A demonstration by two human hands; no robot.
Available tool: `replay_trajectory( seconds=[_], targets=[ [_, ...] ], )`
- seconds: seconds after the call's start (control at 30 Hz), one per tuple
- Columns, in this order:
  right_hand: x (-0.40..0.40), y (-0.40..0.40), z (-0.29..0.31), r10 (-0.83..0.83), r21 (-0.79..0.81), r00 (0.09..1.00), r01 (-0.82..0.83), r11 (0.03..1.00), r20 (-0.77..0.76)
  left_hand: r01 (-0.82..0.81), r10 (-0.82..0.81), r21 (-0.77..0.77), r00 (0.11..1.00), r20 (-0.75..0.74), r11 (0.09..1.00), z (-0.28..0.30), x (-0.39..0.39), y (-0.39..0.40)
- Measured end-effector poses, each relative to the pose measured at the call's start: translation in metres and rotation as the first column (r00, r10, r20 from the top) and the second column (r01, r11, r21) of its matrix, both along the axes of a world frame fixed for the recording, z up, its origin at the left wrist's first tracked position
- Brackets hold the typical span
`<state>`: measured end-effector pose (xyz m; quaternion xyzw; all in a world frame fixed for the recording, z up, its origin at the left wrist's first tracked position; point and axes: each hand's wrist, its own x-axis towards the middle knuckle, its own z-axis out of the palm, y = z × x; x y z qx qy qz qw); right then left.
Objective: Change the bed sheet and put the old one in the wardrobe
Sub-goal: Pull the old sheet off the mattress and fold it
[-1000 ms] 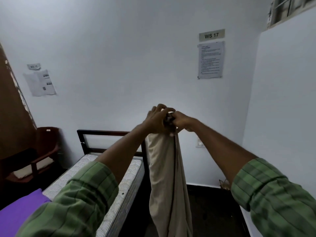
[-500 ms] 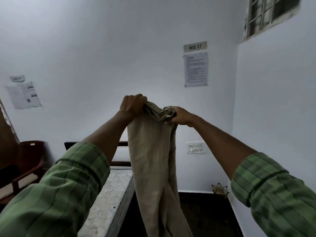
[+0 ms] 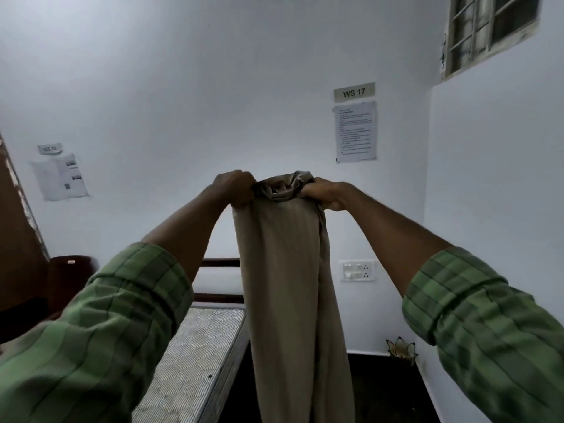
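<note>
Both hands are up: the left hand (image 3: 233,187) and right hand (image 3: 322,193) have fingers curled tight, gripping the bunched top edge of the beige bed sheet (image 3: 287,285), which hangs limp just right of the bare mattress (image 3: 195,361). Soft, light cloth, likely best held at its corners.

The sheet (image 3: 283,285) hangs at centre from the left hand (image 3: 233,187) and right hand (image 3: 323,192), with the mattress (image 3: 198,355) below left, the chair (image 3: 70,279) far left, the switch panel (image 3: 357,270) on the far wall to its right, and the window (image 3: 491,29) upper right.
</note>
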<state>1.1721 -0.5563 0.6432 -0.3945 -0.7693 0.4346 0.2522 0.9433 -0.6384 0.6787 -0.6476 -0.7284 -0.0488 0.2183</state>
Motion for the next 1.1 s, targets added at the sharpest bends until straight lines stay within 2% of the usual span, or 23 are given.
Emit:
replay_trajectory(
  seconds=[0.07,0.1,0.13,0.17,0.2,0.23,0.27,0.3,0.33,0.4,0.43,0.5,0.53,0.63,0.67,0.77,0.8,0.87,0.9,0.97,1.0,1.03,1.1],
  targets=[
    [0.002,0.0,0.005,0.058,-0.055,0.996,-0.054,0.997,0.065,0.023,-0.025,0.083,0.999,0.022,0.996,-0.006,-0.011,0.001],
    [0.001,-0.002,0.01,0.058,0.0,0.985,-0.059,0.998,0.159,0.028,-0.03,0.095,0.999,0.021,0.995,-0.005,-0.012,0.001],
    [-0.001,-0.003,0.014,0.013,0.118,0.966,-0.045,0.992,0.257,0.022,-0.024,0.123,1.0,0.009,0.992,-0.002,-0.012,0.003],
    [-0.004,-0.004,0.018,-0.12,0.327,0.948,0.018,0.945,0.296,0.0,0.003,0.187,1.0,-0.017,0.982,0.002,-0.007,0.002],
    [-0.009,-0.006,0.018,-0.288,0.532,0.925,0.118,0.838,0.249,-0.03,0.039,0.279,0.999,-0.027,0.96,0.005,0.001,0.002],
    [-0.013,-0.005,0.021,-0.41,0.654,0.902,0.23,0.721,0.135,-0.047,0.06,0.362,0.998,-0.023,0.931,0.008,0.009,0.004],
    [-0.017,-0.003,0.026,-0.45,0.686,0.892,0.298,0.663,0.047,-0.056,0.065,0.416,0.998,-0.009,0.908,0.011,0.018,0.005],
    [-0.02,-0.005,0.029,-0.432,0.675,0.899,0.272,0.686,0.078,-0.066,0.069,0.44,0.998,0.011,0.895,0.014,0.026,0.005],
    [-0.024,-0.006,0.035,-0.37,0.625,0.91,0.18,0.76,0.188,-0.063,0.058,0.427,0.998,0.025,0.902,0.022,0.03,0.005],
    [-0.025,-0.011,0.046,-0.256,0.537,0.899,0.028,0.843,0.355,-0.037,0.056,0.327,0.997,-0.052,0.944,0.038,0.027,0.002],
    [-0.025,-0.015,0.049,-0.299,0.586,0.897,0.057,0.808,0.326,-0.058,0.085,0.332,0.994,-0.067,0.941,0.043,0.025,-0.002],
    [-0.027,-0.016,0.051,-0.462,0.74,0.883,0.26,0.62,0.077,-0.099,0.161,0.409,0.98,-0.118,0.907,0.044,0.018,-0.006],
    [-0.027,-0.014,0.051,-0.471,0.745,0.882,0.3,0.596,0.022,-0.101,0.179,0.409,0.971,-0.156,0.907,0.044,0.019,-0.008],
    [-0.025,-0.015,0.061,-0.275,0.551,0.908,0.06,0.833,0.317,0.003,0.064,0.286,0.972,-0.225,0.958,0.055,0.015,-0.011],
    [-0.023,-0.015,0.066,-0.26,0.557,0.917,0.051,0.829,0.303,0.02,0.051,0.316,0.975,-0.216,0.949,0.06,0.012,-0.015],
    [-0.02,-0.02,0.083,-0.427,0.712,0.904,0.316,0.627,-0.025,0.038,0.071,0.499,0.978,-0.197,0.866,0.068,0.0,-0.021],
    [-0.019,-0.023,0.088,-0.401,0.692,0.916,0.299,0.657,-0.014,0.045,0.044,0.48,0.984,-0.174,0.876,0.072,0.0,-0.022],
    [-0.016,-0.026,0.093,-0.296,0.619,0.93,0.103,0.779,0.217,0.086,-0.035,0.308,0.985,-0.166,0.948,0.081,0.002,-0.023],
    [-0.016,-0.028,0.094,-0.312,0.631,0.923,0.105,0.769,0.226,0.069,-0.017,0.342,0.988,-0.155,0.937,0.081,0.004,-0.027],
    [-0.019,-0.032,0.097,-0.42,0.75,0.906,0.315,0.582,-0.054,0.019,0.038,0.505,0.994,-0.101,0.863,0.079,0.007,-0.03],
    [-0.021,-0.034,0.098,-0.408,0.748,0.902,0.365,0.554,-0.138,0.006,0.055,0.573,0.995,-0.089,0.819,0.077,0.01,-0.03],
    [-0.022,-0.039,0.101,-0.369,0.744,0.923,0.32,0.587,-0.106,0.014,0.037,0.571,0.996,-0.077,0.821,0.079,0.015,-0.029],
    [-0.02,-0.043,0.107,-0.201,0.601,0.964,0.056,0.797,0.176,0.088,-0.044,0.348,0.99,-0.132,0.933,0.091,0.019,-0.026]
  ],
)
